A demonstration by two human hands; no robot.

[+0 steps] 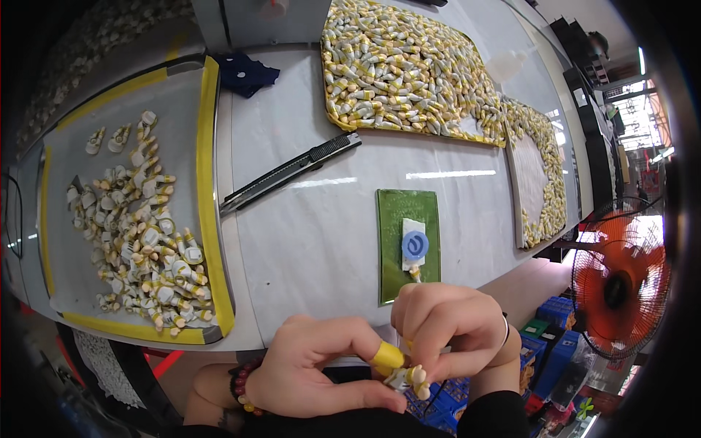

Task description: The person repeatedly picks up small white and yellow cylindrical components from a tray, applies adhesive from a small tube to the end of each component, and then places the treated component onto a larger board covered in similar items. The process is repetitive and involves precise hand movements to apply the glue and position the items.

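Figurine (418,377) sits pinched in the left hand's (310,369) fingers, peach end pointing right, beside the right hand's (454,330) narrowed fingers, whose hold I cannot tell.

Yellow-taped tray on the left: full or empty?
Neither, partly filled: small white-and-yellow pieces lie heaped on the tray, but grey base shows bare near the top.

Legible markings: none. I can read no word, label or number in my view. The round blue piece (415,245) on the green mat (390,219) bears a curved, slanting mark, possibly a moulded shape rather than a character.
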